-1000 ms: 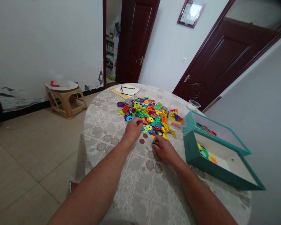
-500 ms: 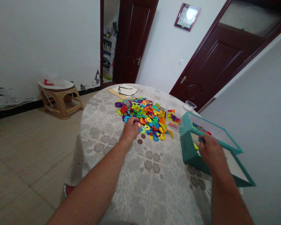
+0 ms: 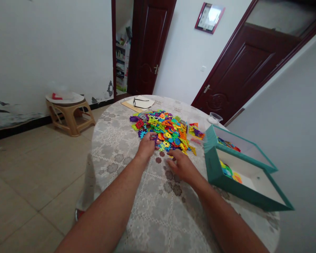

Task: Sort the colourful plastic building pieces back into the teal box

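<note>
A heap of colourful notched plastic snowflake discs [image 3: 171, 128] lies on the patterned tablecloth. At its near left edge, my left hand [image 3: 146, 146] pinches a purple snowflake disc [image 3: 154, 137]. My right hand [image 3: 181, 164] is at the front of the heap, thumb and forefinger apart, with nothing visible between them. Two loose brown discs [image 3: 158, 160] rest on the cloth between my hands. To the right stands a green box [image 3: 242, 188] with an open top; yellow, green and orange discs [image 3: 229, 173] lie at its left end.
Against the green box is its second half [image 3: 249, 144], holding more discs. A clear tray [image 3: 196, 140] with pieces and a clear bowl [image 3: 215, 117] sit behind. Glasses [image 3: 142, 102] rest on papers at the far edge. A stool [image 3: 71, 116] stands left of the table [image 3: 158, 211].
My right hand has come left from over the green box to the front of the heap, and the blue piece in its fingers is gone from them. My left hand has barely moved.
</note>
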{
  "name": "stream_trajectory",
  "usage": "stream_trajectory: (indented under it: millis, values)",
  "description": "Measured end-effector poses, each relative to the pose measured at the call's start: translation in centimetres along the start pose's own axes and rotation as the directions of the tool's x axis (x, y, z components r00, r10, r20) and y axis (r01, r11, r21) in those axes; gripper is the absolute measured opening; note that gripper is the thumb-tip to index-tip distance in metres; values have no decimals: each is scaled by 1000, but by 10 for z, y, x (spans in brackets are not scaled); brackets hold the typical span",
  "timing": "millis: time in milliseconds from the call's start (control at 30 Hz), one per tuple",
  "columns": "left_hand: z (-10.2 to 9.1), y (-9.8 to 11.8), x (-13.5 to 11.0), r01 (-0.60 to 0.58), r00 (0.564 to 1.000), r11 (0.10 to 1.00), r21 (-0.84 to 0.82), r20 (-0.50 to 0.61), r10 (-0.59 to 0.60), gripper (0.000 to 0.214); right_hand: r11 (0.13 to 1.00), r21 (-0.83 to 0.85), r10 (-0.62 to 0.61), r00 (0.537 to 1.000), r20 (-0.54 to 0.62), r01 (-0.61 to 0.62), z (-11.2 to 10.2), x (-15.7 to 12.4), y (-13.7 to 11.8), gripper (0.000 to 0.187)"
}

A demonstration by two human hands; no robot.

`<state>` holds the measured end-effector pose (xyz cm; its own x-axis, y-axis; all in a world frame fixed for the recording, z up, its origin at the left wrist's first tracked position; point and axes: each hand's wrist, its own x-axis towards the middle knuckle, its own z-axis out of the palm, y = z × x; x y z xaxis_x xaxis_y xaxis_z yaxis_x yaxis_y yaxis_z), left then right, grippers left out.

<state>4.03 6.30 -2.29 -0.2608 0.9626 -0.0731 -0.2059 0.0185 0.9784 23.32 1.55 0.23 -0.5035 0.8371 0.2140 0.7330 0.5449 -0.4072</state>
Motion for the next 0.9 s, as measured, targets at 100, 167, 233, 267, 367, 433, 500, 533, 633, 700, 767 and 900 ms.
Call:
stream_trajectory:
  millis: [100,167,233,267,367,433,500,533,633,700,767,900]
  values:
    - [1,0,3,9,1000,998,-60,-4,-9,47,996,-84,45,998,47,-41,20,19,-9,20]
    - [0,0,4,7,1000,997,-83,-16,-9,47,982,-149,121,992,35,-115,27,27,-12,18]
    - [0,0,5,5,999,995,-97,-37,-8,46,965,-183,192,981,13,-186,30,33,-12,17]
    - [-1,-1,5,2,999,995,-102,-48,-7,46,961,-182,214,977,7,-209,31,34,-11,16]
    - [-2,-1,5,-12,997,994,-111,-79,3,44,965,-104,243,970,4,-242,33,37,-5,10]
    - [-2,-1,5,-20,996,993,-113,-93,10,43,973,-10,230,973,6,-230,33,37,-1,4]
    - [-2,0,6,-26,994,993,-113,-106,14,43,971,97,223,975,-9,-221,34,37,1,5]
    - [-3,-1,7,-29,994,993,-113,-111,16,44,962,152,231,973,-22,-225,35,36,2,6]
    - [-3,-2,9,-34,993,993,-116,-120,20,44,916,314,264,964,-7,-249,39,32,1,20]
    - [-3,-4,10,-38,992,992,-118,-125,23,43,891,378,245,967,66,-251,41,29,-2,28]
    - [-4,-5,11,-40,992,992,-119,-127,24,43,902,361,206,971,124,-237,42,26,-7,30]
    - [-4,-5,11,-36,993,992,-124,-119,21,40,956,191,198,970,141,-223,40,26,-17,19]
